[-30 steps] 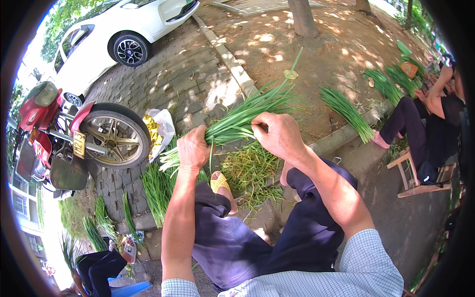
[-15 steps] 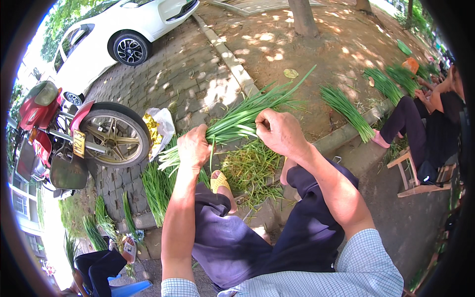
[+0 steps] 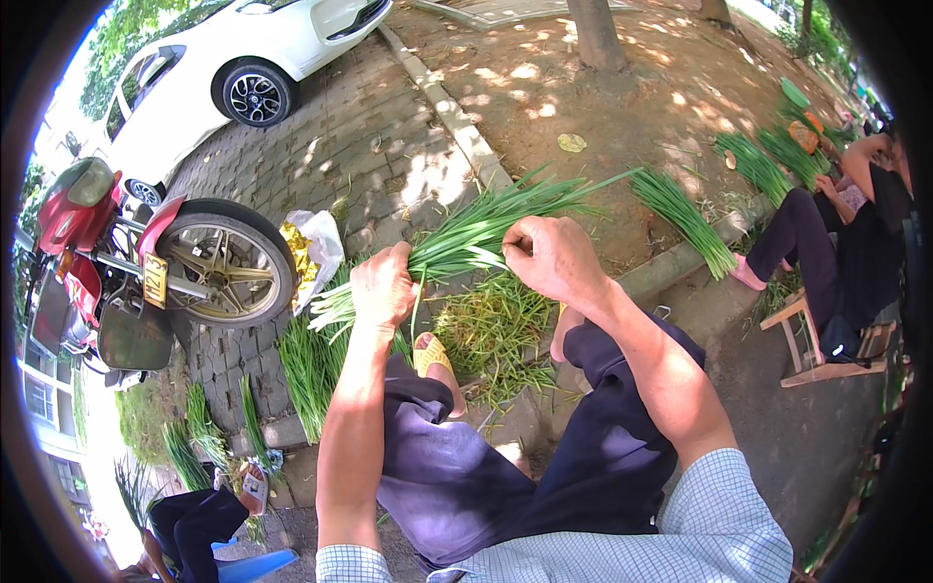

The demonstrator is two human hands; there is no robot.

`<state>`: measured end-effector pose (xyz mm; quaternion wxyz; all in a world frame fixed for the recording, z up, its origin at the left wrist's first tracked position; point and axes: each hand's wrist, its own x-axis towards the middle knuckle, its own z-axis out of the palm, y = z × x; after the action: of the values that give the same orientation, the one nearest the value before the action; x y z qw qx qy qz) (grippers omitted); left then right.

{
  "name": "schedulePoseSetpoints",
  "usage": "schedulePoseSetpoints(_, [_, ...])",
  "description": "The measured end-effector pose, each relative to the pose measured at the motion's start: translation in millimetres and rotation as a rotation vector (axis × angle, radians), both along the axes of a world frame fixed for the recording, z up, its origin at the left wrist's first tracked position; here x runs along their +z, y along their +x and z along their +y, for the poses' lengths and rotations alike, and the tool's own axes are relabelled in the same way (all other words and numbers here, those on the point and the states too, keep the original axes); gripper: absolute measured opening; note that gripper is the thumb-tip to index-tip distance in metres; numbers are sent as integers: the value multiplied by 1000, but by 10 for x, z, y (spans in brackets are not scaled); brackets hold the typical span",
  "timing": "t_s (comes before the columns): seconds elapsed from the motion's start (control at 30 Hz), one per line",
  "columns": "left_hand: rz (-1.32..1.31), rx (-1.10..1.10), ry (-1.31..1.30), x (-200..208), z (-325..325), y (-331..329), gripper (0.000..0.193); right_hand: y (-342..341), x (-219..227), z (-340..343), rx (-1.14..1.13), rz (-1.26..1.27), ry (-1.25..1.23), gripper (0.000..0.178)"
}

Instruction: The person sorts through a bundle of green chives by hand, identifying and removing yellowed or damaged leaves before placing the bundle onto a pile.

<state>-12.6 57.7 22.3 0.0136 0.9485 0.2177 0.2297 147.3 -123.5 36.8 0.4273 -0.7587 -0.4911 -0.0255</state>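
My left hand [image 3: 382, 287] is closed around a bundle of long green chives [image 3: 457, 233], near its pale stem ends. The leaves fan out to the upper right, over the kerb and bare soil. My right hand [image 3: 554, 257] is at the bundle's near side, thumb and forefinger pinched together against its leaves. What lies between those fingertips is too small to make out. Below the bundle, a heap of yellowish-green trimmings [image 3: 496, 335] covers the ground between my feet. More chives [image 3: 309, 374] lie on the paving beside my left forearm.
A red motorcycle [image 3: 146, 262] stands at the left, with a white car [image 3: 194, 68] behind it. Near its wheel lies a gold and white plastic bag [image 3: 311, 255]. Another chive bundle [image 3: 680, 219] rests across the kerb at right, towards a seated person [image 3: 816, 243]. A second person [image 3: 194, 530] sits lower left.
The bundle's long leaf tips have swung down to the right, and my left hand has shifted slightly. My right hand keeps its pinch. The person at right has moved their arms.
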Motion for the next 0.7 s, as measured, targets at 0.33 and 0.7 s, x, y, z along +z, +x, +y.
schedulePoseSetpoints(0.33, [-76,-49,32,-28,-4,6,20,-6,-64,26,-17,-37,-36,12])
schedulePoseSetpoints(0.7, [-89,-60,10,-36,1,7,23,-10,4,2,-67,2,-30,13])
